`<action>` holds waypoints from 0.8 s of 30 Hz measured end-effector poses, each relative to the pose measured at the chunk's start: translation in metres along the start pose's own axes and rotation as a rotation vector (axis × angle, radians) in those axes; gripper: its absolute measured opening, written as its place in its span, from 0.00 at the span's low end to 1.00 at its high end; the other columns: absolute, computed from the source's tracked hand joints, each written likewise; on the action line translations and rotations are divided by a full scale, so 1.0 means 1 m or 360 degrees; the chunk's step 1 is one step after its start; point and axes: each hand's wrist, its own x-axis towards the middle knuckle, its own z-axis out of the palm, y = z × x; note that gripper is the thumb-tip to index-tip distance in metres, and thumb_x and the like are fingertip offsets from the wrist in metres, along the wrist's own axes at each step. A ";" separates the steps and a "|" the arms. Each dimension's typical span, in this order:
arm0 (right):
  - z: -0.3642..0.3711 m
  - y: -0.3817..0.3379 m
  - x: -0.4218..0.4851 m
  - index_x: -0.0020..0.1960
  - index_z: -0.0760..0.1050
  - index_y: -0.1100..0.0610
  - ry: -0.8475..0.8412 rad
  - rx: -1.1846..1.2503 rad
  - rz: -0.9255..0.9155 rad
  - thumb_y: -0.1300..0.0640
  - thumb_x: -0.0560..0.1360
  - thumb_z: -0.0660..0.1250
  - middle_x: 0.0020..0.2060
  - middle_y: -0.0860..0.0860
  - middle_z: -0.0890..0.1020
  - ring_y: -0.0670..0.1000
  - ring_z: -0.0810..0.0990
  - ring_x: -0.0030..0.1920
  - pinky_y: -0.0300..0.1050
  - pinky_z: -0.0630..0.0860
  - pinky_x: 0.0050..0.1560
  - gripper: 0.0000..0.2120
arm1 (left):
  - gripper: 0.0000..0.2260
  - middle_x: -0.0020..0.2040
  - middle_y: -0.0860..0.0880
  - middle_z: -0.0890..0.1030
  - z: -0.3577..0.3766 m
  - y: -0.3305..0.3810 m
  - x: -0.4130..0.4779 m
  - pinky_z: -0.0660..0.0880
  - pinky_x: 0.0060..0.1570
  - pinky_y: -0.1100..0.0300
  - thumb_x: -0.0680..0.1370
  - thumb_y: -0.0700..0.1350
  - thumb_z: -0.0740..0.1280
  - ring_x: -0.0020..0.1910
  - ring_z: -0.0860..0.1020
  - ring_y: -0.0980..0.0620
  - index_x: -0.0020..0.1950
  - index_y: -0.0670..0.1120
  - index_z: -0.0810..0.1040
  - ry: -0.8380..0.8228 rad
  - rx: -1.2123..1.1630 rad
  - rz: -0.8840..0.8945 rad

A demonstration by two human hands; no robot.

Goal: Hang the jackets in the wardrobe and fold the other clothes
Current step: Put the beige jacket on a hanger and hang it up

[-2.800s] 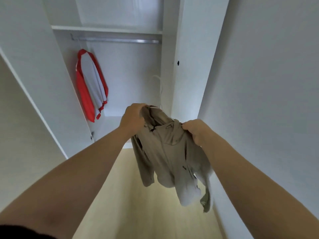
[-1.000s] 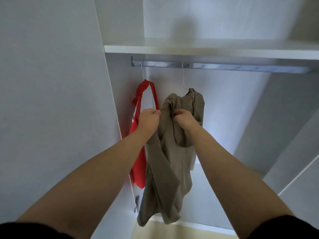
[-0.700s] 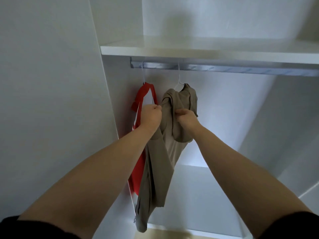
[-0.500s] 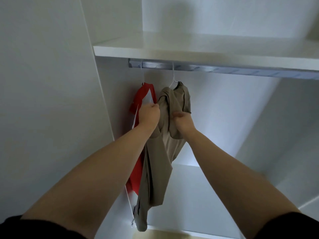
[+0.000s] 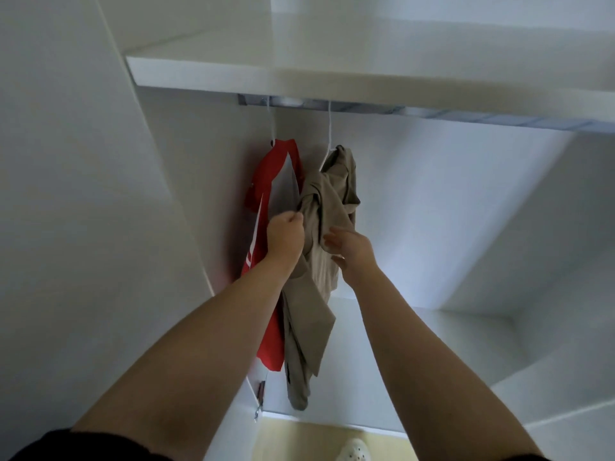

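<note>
Khaki jacket [image 5: 314, 234]: thin matt cloth, soft, creased, bunched near collar. Red and white jacket [image 5: 270, 207]: smooth cloth, slight sheen on red panels. Hangers [image 5: 329, 128]: thin, white, plastic or coated wire, cannot tell which. Rail [image 5: 432, 113]: brushed metal, dull silver. Wardrobe shelf [image 5: 233, 74] and walls: smooth white laminate, faint satin gloss. Floor [image 5: 299, 440]: pale yellowish wood look, smooth. Shoe [image 5: 354, 450]: white moulded plastic or foam, perforated.

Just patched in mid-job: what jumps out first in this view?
A red and white jacket hangs on the left of the wardrobe rail, bright against the white wardrobe. Beside it hangs a bunched khaki jacket; the left hand grips it, and the right hand is open against it.
</note>
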 end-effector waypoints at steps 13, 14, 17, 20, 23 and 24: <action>-0.028 0.022 -0.021 0.46 0.79 0.52 0.0207 -0.0129 -0.0170 0.63 0.77 0.59 0.48 0.51 0.82 0.50 0.80 0.53 0.38 0.72 0.47 0.11 | 0.09 0.35 0.53 0.75 -0.006 -0.008 -0.028 0.66 0.35 0.65 0.79 0.45 0.63 0.36 0.74 0.55 0.39 0.48 0.74 -0.0059 0.0374 0.0052; -0.032 0.022 -0.026 0.48 0.78 0.53 0.0224 -0.0222 -0.0212 0.63 0.77 0.58 0.49 0.50 0.82 0.49 0.79 0.54 0.36 0.71 0.44 0.11 | 0.04 0.41 0.52 0.78 -0.009 -0.007 -0.035 0.68 0.39 0.66 0.79 0.43 0.63 0.42 0.76 0.54 0.46 0.48 0.76 -0.0031 0.0447 0.0091; -0.046 0.020 -0.042 0.61 0.76 0.56 0.0342 -0.0615 -0.0404 0.60 0.80 0.56 0.57 0.50 0.80 0.50 0.77 0.59 0.35 0.70 0.53 0.14 | 0.17 0.60 0.47 0.75 -0.011 -0.003 -0.059 0.68 0.57 0.64 0.76 0.38 0.64 0.59 0.73 0.52 0.65 0.44 0.73 0.0115 0.0691 0.0529; -0.065 0.014 -0.065 0.67 0.71 0.56 0.0559 -0.0917 -0.0634 0.58 0.82 0.55 0.64 0.51 0.76 0.50 0.73 0.64 0.40 0.67 0.62 0.15 | 0.22 0.69 0.43 0.70 0.003 0.007 -0.084 0.68 0.67 0.51 0.76 0.41 0.64 0.69 0.67 0.45 0.71 0.44 0.68 -0.0009 0.1023 0.0989; -0.096 0.014 -0.099 0.70 0.67 0.57 0.0715 -0.1261 -0.0888 0.56 0.81 0.57 0.68 0.52 0.72 0.51 0.68 0.69 0.40 0.60 0.68 0.18 | 0.30 0.77 0.42 0.57 0.024 0.016 -0.111 0.61 0.70 0.41 0.78 0.52 0.61 0.75 0.57 0.41 0.78 0.49 0.54 -0.0142 0.1426 0.1120; -0.111 0.015 -0.112 0.72 0.65 0.57 0.0770 -0.1418 -0.0932 0.56 0.81 0.57 0.70 0.53 0.70 0.52 0.65 0.71 0.40 0.57 0.69 0.20 | 0.32 0.78 0.42 0.54 0.031 0.019 -0.122 0.58 0.71 0.39 0.79 0.55 0.59 0.76 0.54 0.40 0.78 0.50 0.49 -0.0172 0.1499 0.1186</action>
